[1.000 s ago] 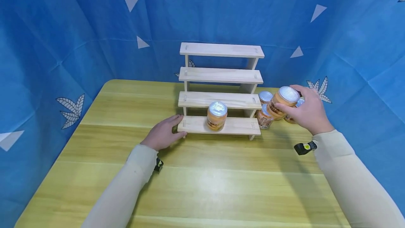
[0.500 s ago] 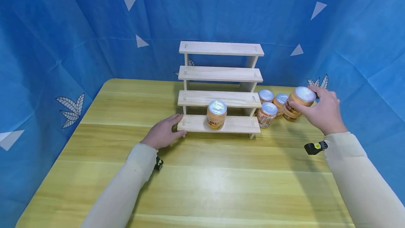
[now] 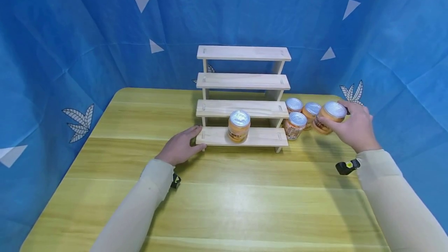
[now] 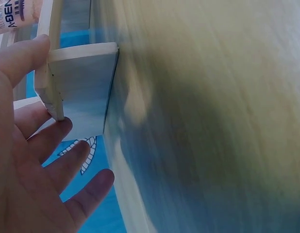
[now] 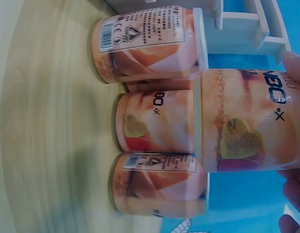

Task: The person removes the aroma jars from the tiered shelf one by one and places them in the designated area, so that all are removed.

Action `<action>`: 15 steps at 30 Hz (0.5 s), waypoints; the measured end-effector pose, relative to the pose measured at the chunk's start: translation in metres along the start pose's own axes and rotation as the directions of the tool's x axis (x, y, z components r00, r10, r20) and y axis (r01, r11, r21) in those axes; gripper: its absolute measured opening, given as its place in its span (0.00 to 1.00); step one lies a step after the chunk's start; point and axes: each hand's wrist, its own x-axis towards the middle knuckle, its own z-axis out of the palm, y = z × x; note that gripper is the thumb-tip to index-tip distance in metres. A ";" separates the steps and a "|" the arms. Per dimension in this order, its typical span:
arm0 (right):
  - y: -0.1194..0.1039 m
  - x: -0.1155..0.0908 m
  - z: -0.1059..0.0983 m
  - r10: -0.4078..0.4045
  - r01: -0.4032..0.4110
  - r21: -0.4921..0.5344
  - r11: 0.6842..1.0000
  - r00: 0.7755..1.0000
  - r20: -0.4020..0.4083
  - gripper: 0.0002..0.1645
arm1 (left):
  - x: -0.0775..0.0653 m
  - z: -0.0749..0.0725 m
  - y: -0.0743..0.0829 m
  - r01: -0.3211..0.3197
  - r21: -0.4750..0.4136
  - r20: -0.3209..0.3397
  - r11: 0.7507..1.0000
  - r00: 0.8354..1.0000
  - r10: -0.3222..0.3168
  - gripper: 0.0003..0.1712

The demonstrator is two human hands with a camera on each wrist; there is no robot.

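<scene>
My right hand [image 3: 355, 123] grips an orange-labelled jar [image 3: 327, 119] with a silvery lid, thumb on its near side. In the right wrist view, this held jar [image 5: 252, 121] overlaps the lids of the jars behind it. Several similar jars [image 3: 294, 127] stand grouped on the table beside the shelf. My left hand [image 3: 180, 146] holds the left end of the lowest board of a four-tier wooden display shelf [image 3: 266, 138]. Seen from the left wrist, the thumb and fingers lie around the board's end [image 4: 53, 73]. One jar [image 3: 239, 127] stands upright on that lowest board.
The upper three tiers [image 3: 243, 53] rise behind the lowest one in steps. A wood-grain table [image 3: 224, 197] lies under everything. Blue patterned cloth [image 3: 245, 7] hangs close behind the shelf and along both sides of the table.
The right hand has carried its jar rightward, away from the shelf, then slightly lower, exposing another jar in the group. The left hand has kept its hold on the board.
</scene>
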 end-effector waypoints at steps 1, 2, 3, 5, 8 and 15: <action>0.000 0.000 0.002 -0.007 0.007 0.004 1.000 1.000 0.000 0.49 | 0.000 0.000 0.000 0.000 0.002 0.001 1.000 1.000 0.000 0.47; 0.001 -0.001 0.004 -0.010 0.010 0.009 1.000 1.000 0.004 0.48 | 0.000 -0.001 0.000 0.000 0.001 0.003 1.000 1.000 0.000 0.47; 0.001 -0.001 0.005 -0.012 0.012 0.014 1.000 1.000 0.008 0.47 | -0.001 -0.001 0.000 0.002 -0.002 0.006 1.000 1.000 -0.002 0.47; 0.003 -0.002 0.010 -0.017 0.017 0.015 1.000 1.000 0.018 0.47 | -0.001 -0.001 0.000 0.006 -0.009 0.009 1.000 1.000 -0.006 0.47; 0.005 -0.005 0.016 -0.022 0.022 0.008 1.000 0.999 0.031 0.49 | -0.002 -0.001 0.000 0.008 -0.018 0.010 1.000 1.000 -0.008 0.47; 0.013 -0.007 0.029 -0.035 0.035 -0.020 0.999 0.999 0.023 0.51 | -0.002 0.000 0.001 -0.004 -0.010 -0.005 1.000 1.000 0.003 0.47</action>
